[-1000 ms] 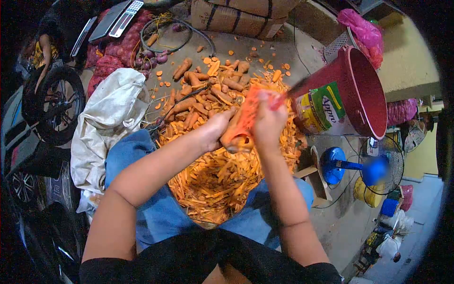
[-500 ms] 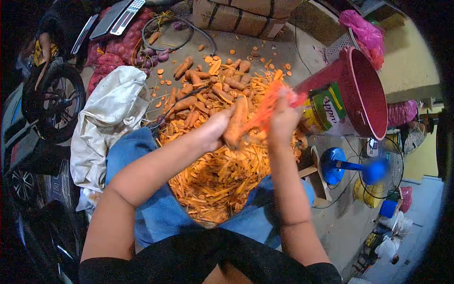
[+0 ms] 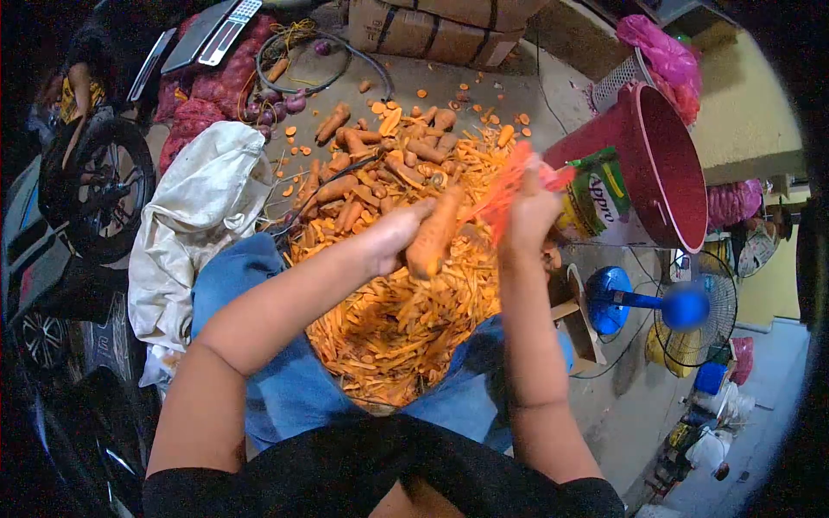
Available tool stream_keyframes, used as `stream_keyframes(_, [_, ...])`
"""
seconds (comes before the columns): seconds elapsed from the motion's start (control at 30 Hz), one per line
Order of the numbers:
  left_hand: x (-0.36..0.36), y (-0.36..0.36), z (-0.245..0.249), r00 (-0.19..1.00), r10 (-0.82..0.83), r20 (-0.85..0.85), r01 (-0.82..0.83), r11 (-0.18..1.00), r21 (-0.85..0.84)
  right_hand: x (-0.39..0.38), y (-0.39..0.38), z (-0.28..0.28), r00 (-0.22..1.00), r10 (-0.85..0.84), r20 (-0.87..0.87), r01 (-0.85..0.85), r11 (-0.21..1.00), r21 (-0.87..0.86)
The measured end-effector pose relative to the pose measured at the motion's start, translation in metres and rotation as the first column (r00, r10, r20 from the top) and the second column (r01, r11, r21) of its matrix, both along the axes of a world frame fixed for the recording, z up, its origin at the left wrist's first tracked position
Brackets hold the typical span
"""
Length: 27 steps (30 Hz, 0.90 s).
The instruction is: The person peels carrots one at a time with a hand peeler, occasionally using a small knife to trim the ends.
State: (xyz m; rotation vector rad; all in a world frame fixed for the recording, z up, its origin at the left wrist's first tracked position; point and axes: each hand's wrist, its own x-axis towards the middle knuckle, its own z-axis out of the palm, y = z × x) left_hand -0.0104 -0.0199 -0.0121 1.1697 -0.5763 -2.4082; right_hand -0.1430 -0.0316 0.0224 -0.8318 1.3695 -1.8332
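Note:
My left hand (image 3: 400,237) is closed around a thick carrot (image 3: 434,240), which it holds at a slant over the heap. In my closed right hand (image 3: 534,214) is a piece of orange-red mesh (image 3: 511,192), just right of the carrot. Motion smears the mesh, and I cannot make out whether a tool is inside that fist. Beneath both hands, between my knees, lies a deep heap of carrot peelings (image 3: 397,324). Several whole carrots (image 3: 338,188) are piled beyond it, with cut carrot slices (image 3: 421,92) scattered around them.
A red bucket (image 3: 596,129) lies on its side at right, near a blue fan (image 3: 609,302). A white sack (image 3: 194,216) is by my left knee. Red mesh bags (image 3: 229,86) and a taped carton (image 3: 432,34) stand behind. A motorcycle wheel (image 3: 110,190) and another person's arm (image 3: 78,95) are far left.
My right hand has moved slightly right with the mesh, away from the carrot. The carrot, still in my left hand, has shifted and tilted a little.

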Motion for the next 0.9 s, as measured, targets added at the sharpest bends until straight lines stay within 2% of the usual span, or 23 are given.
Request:
stream_keyframes(0.03, [-0.003, 0.001, 0.011, 0.989, 0.143, -0.032, -0.143, 0.99, 0.002, 0.013, 0.006, -0.006, 0.984, -0.006, -0.176, 0.011, 1.0, 0.025])
stream_keyframes(0.07, [-0.004, 0.001, 0.007, 0.989, 0.143, -0.033, -0.143, 0.99, 0.002, 0.022, 0.01, -0.014, 0.937, -0.009, -0.348, 0.027, 0.998, 0.048])
stream_keyframes(0.13, [-0.008, 0.001, -0.004, 0.984, 0.163, -0.071, -0.172, 0.975, -0.144, 0.027, 0.013, -0.02, 0.92, 0.031, -0.392, -0.007, 0.998, 0.062])
stream_keyframes(0.17, [-0.01, 0.006, -0.007, 0.983, 0.159, -0.091, -0.171, 0.975, -0.14, 0.028, 0.013, -0.022, 0.898, 0.073, -0.434, -0.043, 0.996, 0.077])
stream_keyframes(0.2, [-0.008, 0.007, -0.007, 0.983, 0.162, -0.092, -0.174, 0.975, -0.138, 0.023, 0.01, -0.025, 0.897, 0.076, -0.434, -0.046, 0.996, 0.078])
stream_keyframes(0.27, [-0.002, 0.009, 0.0, 0.985, -0.157, 0.065, 0.169, 0.948, -0.269, -0.001, -0.007, -0.032, 0.905, -0.083, -0.416, 0.068, 0.996, -0.051])
stream_keyframes(0.3, [-0.003, 0.017, 0.017, 0.964, -0.211, 0.163, 0.245, 0.941, -0.231, -0.029, -0.019, -0.046, 0.904, -0.158, -0.396, 0.172, 0.985, 0.001])
stream_keyframes(0.33, [-0.003, 0.024, 0.01, 0.97, -0.228, 0.08, 0.242, 0.922, -0.303, -0.054, -0.027, -0.058, 0.895, -0.234, -0.379, 0.274, 0.96, 0.054])
stream_keyframes(0.4, [-0.002, 0.029, 0.013, 0.962, -0.272, -0.001, 0.248, 0.879, -0.406, -0.064, -0.022, -0.045, 0.891, -0.255, -0.375, 0.326, 0.936, 0.137])
stream_keyframes(0.43, [-0.001, 0.025, 0.013, 0.961, -0.275, -0.002, 0.251, 0.879, -0.406, -0.064, -0.02, -0.034, 0.887, -0.269, -0.376, 0.366, 0.906, 0.215])
stream_keyframes(0.47, [0.002, 0.017, 0.012, 0.972, -0.235, 0.017, 0.232, 0.943, -0.238, -0.055, -0.018, -0.026, 0.886, -0.269, -0.377, 0.366, 0.906, 0.213])
stream_keyframes(0.5, [0.003, 0.011, 0.01, 0.98, -0.196, 0.044, 0.199, 0.978, -0.064, -0.036, -0.014, -0.018, 0.956, -0.202, -0.213, 0.23, 0.966, 0.115])
stream_keyframes(0.53, [0.003, 0.009, 0.009, 0.981, -0.191, 0.045, 0.193, 0.979, -0.065, -0.016, -0.009, -0.013, 0.993, -0.101, -0.053, 0.101, 0.995, -0.007])
stream_keyframes(0.6, [0.0, 0.006, 0.005, 0.998, 0.061, 0.013, -0.061, 0.997, 0.051, 0.011, 0.005, -0.01, 0.926, 0.0, -0.377, -0.004, 1.0, -0.012])
stream_keyframes(0.63, [-0.001, 0.006, 0.008, 0.995, 0.094, -0.013, -0.093, 0.994, 0.065, 0.02, 0.01, -0.014, 0.926, -0.001, -0.378, -0.004, 1.0, -0.012])
stream_keyframes(0.67, [-0.001, 0.006, 0.004, 0.995, 0.094, -0.013, -0.093, 0.993, 0.066, 0.028, 0.014, -0.02, 0.917, 0.07, -0.393, -0.04, 0.996, 0.084])
stream_keyframes(0.7, [-0.001, 0.007, -0.002, 0.999, 0.042, 0.011, -0.041, 0.999, -0.023, 0.031, 0.016, -0.024, 0.905, 0.143, -0.401, -0.075, 0.981, 0.181])
stream_keyframes(0.73, [0.0, 0.007, -0.006, 0.999, -0.007, 0.038, 0.011, 0.994, -0.112, 0.03, 0.014, -0.025, 0.904, 0.147, -0.401, -0.078, 0.98, 0.182])
stream_keyframes(0.77, [0.001, 0.008, -0.008, 0.999, -0.003, 0.038, 0.007, 0.994, -0.111, 0.024, 0.01, -0.025, 0.89, 0.077, -0.449, -0.01, 0.989, 0.149])
stream_keyframes(0.8, [0.001, 0.011, -0.007, 0.995, -0.09, 0.034, 0.094, 0.986, -0.139, 0.016, 0.004, -0.026, 0.869, 0.004, -0.494, 0.059, 0.992, 0.111])
stream_keyframes(0.83, [0.001, 0.013, -0.005, 0.983, -0.179, 0.032, 0.181, 0.969, -0.168, -0.003, -0.009, -0.032, 0.828, -0.138, -0.544, 0.15, 0.988, -0.022])
stream_keyframes(0.87, [0.0, 0.017, -0.002, 0.983, -0.181, 0.033, 0.184, 0.968, -0.169, -0.039, -0.026, -0.056, 0.822, -0.217, -0.527, 0.248, 0.969, -0.012])
stream_keyframes(0.9, [-0.001, 0.022, 0.002, 0.976, -0.22, -0.002, 0.214, 0.954, -0.21, -0.049, -0.033, -0.054, 0.807, -0.296, -0.51, 0.345, 0.939, 0.001])
